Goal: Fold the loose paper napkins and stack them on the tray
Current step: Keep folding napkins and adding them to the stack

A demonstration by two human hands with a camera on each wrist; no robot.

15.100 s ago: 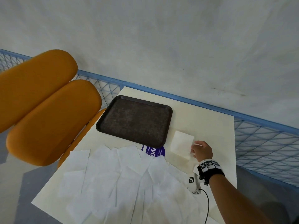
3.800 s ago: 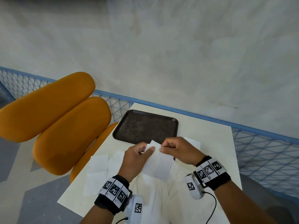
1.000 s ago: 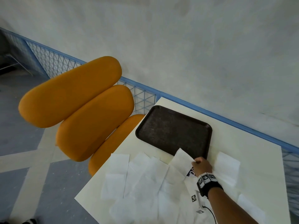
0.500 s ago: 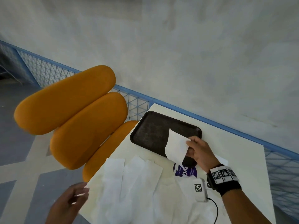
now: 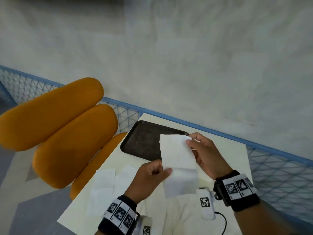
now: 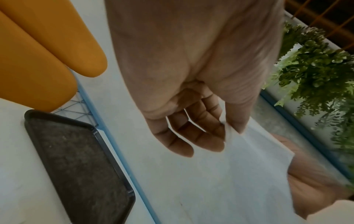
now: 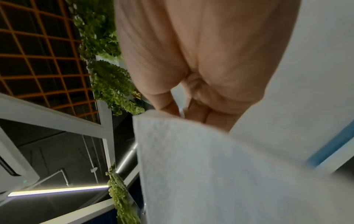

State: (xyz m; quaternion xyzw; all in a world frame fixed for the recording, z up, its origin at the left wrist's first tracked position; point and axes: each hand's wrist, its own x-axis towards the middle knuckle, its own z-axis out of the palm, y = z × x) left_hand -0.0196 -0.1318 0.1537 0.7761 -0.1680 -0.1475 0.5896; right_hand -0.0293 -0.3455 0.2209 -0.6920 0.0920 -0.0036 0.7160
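A white paper napkin (image 5: 177,160) hangs in the air above the table, held by both hands. My right hand (image 5: 203,153) pinches its upper right corner between thumb and fingers. My left hand (image 5: 152,175) pinches its left edge lower down; the left wrist view shows thumb and forefinger closed on the napkin (image 6: 249,166). In the right wrist view the napkin (image 7: 220,174) fills the lower frame under my right hand (image 7: 184,112). The dark brown tray (image 5: 142,141) lies bare at the table's far left, partly behind the napkin. Several loose napkins (image 5: 105,182) lie flat on the near table.
The cream table (image 5: 225,153) ends at a blue mesh railing (image 5: 277,168) on the far and right sides. An orange padded chair (image 5: 59,133) stands close at the left. A grey concrete wall rises behind. Green plants (image 6: 316,68) show in the wrist views.
My left hand has come up from the table's near left edge and taken the napkin's left side. My right hand has lifted the napkin and now holds it spread with the left.
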